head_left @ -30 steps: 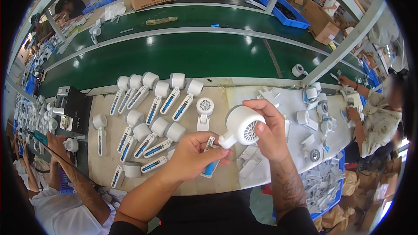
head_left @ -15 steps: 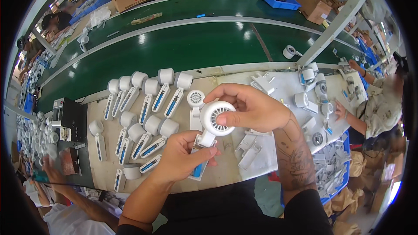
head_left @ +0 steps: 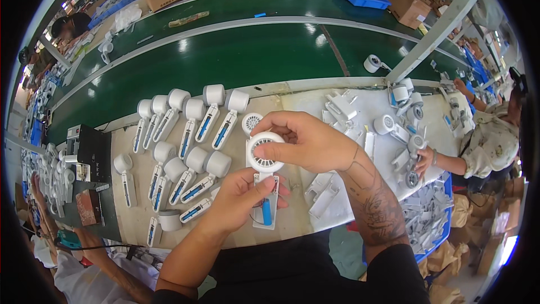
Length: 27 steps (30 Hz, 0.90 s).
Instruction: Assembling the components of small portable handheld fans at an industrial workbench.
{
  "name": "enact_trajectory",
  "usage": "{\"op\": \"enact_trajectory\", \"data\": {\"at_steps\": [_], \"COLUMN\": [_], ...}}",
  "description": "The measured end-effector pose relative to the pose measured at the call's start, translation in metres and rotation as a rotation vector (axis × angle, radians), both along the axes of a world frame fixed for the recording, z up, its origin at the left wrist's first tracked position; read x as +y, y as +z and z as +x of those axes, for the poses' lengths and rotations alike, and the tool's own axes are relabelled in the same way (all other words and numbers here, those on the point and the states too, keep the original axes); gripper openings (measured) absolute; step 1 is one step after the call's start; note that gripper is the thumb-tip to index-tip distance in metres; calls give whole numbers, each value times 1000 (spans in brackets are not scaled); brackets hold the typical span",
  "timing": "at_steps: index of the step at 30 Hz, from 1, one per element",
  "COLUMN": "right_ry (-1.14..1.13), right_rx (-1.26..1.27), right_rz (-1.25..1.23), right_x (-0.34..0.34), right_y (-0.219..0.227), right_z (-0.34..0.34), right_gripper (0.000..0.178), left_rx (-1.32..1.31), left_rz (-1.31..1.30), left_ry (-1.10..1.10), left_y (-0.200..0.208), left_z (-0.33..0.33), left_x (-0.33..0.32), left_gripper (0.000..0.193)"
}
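Observation:
A white handheld fan (head_left: 265, 160) is between my two hands above the table. Its round slotted head points up at me, and the handle lies open with a blue cylindrical cell (head_left: 266, 212) inside. My left hand (head_left: 243, 198) grips the handle just below the head, thumb across it. My right hand (head_left: 304, 142) is closed round the head, with the thumb on its grille. Just beyond the head another white fan (head_left: 251, 121) lies on the table, partly hidden by my right hand. Several fans with open handles, such as one fan (head_left: 229, 121), lie to the left.
White plastic handle shells (head_left: 325, 194) lie right of my hands. A blue bin (head_left: 447, 214) of grey-white parts stands at the right, where a co-worker's hand (head_left: 426, 160) handles fan pieces. A black machine (head_left: 87, 155) stands left. Beyond the table runs a green conveyor belt (head_left: 225, 59).
Both hands have turned the fan so its handle points more toward me, and the head has shifted left. At right, the co-worker's hand has moved nearer onto fan parts.

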State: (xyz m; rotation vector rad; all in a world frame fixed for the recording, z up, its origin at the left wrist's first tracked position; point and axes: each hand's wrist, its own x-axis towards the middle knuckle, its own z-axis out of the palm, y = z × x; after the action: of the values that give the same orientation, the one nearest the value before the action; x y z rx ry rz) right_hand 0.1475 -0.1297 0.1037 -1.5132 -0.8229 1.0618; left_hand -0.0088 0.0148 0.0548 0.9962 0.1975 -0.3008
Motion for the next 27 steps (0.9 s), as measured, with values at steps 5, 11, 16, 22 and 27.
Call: {"op": "enact_trajectory", "data": {"at_steps": [5,11,16,22,27], "right_ry": [-587,-709,-716,-665,-575], "right_rx": [-621,-919,-946,-920,-853], "right_rz": [152,228,256,271,249], "right_x": [10,1,5,2,-4], "right_y": [0,-33,-37,-39,-42], "right_z": [-32,-85,-85,-80,-61], "right_gripper": [38,24,23,25,16], "left_rx": [20,-73,-101,-156,-148], "left_rz": [15,-220,-184,8,-36], "left_ry": [125,314,377,427,480], "left_y": [-5,-7,-8,-9,-26], "left_z": [0,0,-3,-2,3], "left_x": [5,-1,-4,-7,-3], "left_gripper": [33,34,32,30,31]}}
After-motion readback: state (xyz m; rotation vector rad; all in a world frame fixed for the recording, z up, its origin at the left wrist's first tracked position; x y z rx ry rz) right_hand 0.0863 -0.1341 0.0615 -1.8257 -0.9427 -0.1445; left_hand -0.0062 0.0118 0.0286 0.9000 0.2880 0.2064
